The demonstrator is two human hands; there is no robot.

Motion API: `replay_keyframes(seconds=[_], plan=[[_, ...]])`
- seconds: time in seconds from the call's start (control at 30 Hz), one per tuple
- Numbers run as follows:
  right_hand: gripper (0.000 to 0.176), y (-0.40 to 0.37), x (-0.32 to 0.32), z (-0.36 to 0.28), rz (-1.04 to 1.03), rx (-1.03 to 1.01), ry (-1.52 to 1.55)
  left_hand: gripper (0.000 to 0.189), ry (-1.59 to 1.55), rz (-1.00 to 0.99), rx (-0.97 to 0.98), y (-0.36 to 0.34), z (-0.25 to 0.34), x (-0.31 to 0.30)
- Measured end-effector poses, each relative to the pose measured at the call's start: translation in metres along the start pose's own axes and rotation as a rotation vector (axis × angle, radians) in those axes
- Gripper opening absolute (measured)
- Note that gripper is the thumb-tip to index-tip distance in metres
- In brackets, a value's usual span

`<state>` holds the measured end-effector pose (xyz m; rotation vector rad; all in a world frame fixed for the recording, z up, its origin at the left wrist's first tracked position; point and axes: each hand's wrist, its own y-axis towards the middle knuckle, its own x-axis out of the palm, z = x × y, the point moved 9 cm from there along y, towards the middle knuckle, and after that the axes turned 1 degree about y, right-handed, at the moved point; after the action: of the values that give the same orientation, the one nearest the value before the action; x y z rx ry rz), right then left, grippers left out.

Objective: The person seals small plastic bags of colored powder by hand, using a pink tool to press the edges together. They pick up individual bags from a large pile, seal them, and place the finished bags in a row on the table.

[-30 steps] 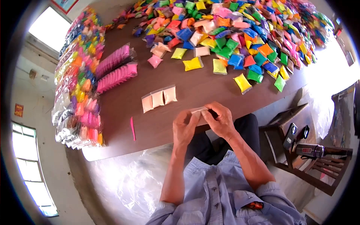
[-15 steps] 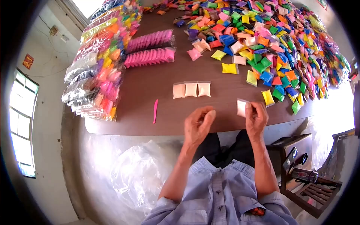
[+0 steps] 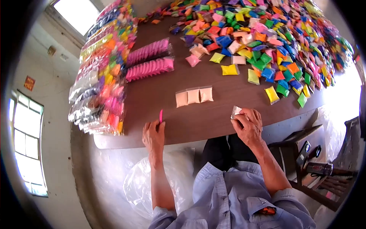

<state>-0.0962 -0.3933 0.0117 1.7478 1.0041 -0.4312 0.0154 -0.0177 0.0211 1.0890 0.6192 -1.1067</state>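
Holding a small clear plastic pouch with pale filling (image 3: 235,112) just over the near edge of the dark brown wooden table (image 3: 160,95), the right hand (image 3: 249,126) has its fingers closed on the lower part of it. The left hand (image 3: 154,135) lies at the table edge, fingers bent over the near end of a thin pink plastic stick (image 3: 161,115); whether they pinch it I cannot tell. The pouch looks light, soft and a little slippery, so a pinch at its sealed edge seems safest.
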Motion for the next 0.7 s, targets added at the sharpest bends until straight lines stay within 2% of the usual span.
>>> replay_keyframes(seconds=[0.07, 0.1, 0.27, 0.33, 0.53, 0.7], plan=[[0.032, 0.003, -0.011, 0.002, 0.017, 0.025, 0.083, 0.014, 0.023, -0.069, 0.061, 0.008, -0.002, 0.006], [0.039, 0.000, -0.013, 0.009, 0.029, 0.032, 0.084, 0.011, 0.037, -0.034, 0.163, 0.011, 0.009, -0.001], [0.041, -0.007, -0.030, 0.031, 0.076, 0.084, 0.124, 0.010, 0.239, -0.143, 0.283, 0.025, 0.009, 0.009], [0.042, -0.012, -0.032, 0.035, 0.077, 0.076, 0.134, 0.009, 0.361, -0.257, 0.295, 0.029, 0.010, 0.017], [0.038, -0.012, -0.030, 0.035, 0.010, 0.031, 0.177, 0.007, 0.473, -0.268, 0.307, 0.039, 0.003, 0.024], [0.033, -0.018, -0.028, 0.039, 0.077, 0.014, 0.195, 0.007, 0.560, -0.219, 0.306, 0.036, -0.004, 0.024]])
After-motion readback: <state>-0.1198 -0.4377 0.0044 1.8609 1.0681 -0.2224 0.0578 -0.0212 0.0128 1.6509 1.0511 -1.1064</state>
